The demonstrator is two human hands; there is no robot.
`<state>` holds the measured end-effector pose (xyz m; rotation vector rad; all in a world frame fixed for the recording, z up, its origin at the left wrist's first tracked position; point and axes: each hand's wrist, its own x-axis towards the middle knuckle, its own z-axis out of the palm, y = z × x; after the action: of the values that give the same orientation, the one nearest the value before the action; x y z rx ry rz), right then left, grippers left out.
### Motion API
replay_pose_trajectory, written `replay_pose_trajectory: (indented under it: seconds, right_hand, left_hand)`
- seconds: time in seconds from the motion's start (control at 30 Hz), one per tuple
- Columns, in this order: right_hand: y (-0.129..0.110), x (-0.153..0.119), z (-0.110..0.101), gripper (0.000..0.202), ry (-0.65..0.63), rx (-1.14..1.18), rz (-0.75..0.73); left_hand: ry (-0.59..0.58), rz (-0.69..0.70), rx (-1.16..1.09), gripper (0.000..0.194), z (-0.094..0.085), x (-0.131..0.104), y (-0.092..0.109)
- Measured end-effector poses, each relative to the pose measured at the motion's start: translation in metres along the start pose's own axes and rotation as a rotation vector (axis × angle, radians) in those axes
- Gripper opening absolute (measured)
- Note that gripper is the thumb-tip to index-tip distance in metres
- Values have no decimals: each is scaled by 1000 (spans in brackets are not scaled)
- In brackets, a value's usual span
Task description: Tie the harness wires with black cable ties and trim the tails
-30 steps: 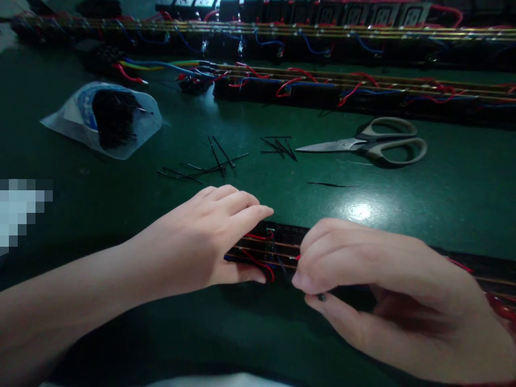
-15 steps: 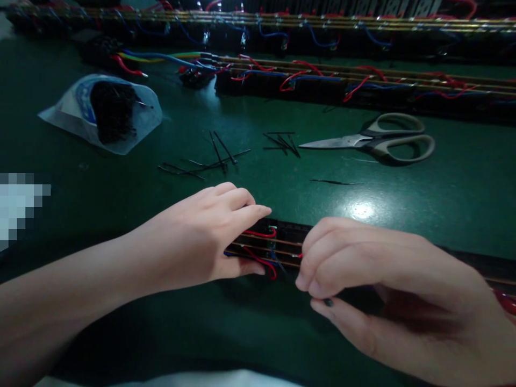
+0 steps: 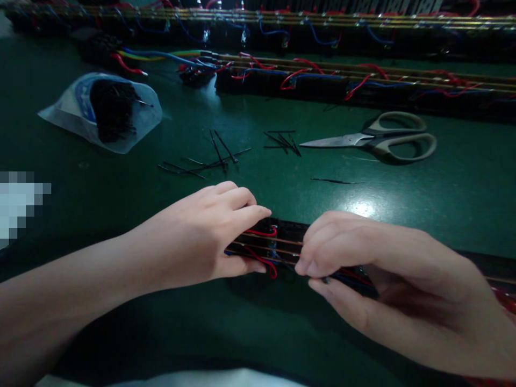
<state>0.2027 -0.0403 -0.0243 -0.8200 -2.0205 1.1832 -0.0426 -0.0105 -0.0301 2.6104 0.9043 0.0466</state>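
Observation:
My left hand [image 3: 209, 231] grips a long black strip [image 3: 290, 228] from above, fingers on its far side and thumb on its near edge. Copper-coloured rods run along the strip, with red wires [image 3: 268, 263] and blue wires between them. My right hand [image 3: 363, 269] pinches a thin black cable tie [image 3: 327, 280] between thumb and fingertips, just over the strip's near side. Only a small dark end of the tie shows at the thumb; the fingers hide most of it. Part of the strip passes beneath the right hand.
Scissors [image 3: 371, 140] lie beyond my right hand. Loose black cable ties [image 3: 220, 153] are scattered beyond my left hand, near a clear bag [image 3: 143, 118] full of more. Two wired strips, the nearer one [image 3: 314, 80] with coloured leads, stretch across the back of the green table [image 3: 181, 333].
My right hand has moved slightly up, closer to the strip, with its thumb nearer the fingertips. The left hand keeps its grip in the same place.

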Motion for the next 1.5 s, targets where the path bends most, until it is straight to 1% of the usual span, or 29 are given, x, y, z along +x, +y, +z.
replay_pose_trajectory:
  seconds: [0.1,0.2,0.37,0.5,0.73,1.17,1.5]
  right_hand:
    - [0,-1,0,26,30,4,27]
    - [0,0,-1,24,25,1,28]
    - [1,1,0,23,-23,-57,-5]
    - [1,2,2,18,-80,-148,-25]
    - [2,4,7,17,-138,-275,-110]
    - [4,-1,7,11,-140,-268,-162]
    - [3,1,9,13,-111,-333,-152]
  left_hand:
    - [-7,-4,5,44,0,0,0]
    - [-7,-8,5,43,0,0,0]
    - [1,6,2,45,0,-1,0]
    - [7,4,-6,47,1,-2,-1]
    - [11,3,-19,45,2,-2,-1]
    - [6,10,-16,42,1,-1,-1]
    - [11,8,-29,44,1,-2,-1]
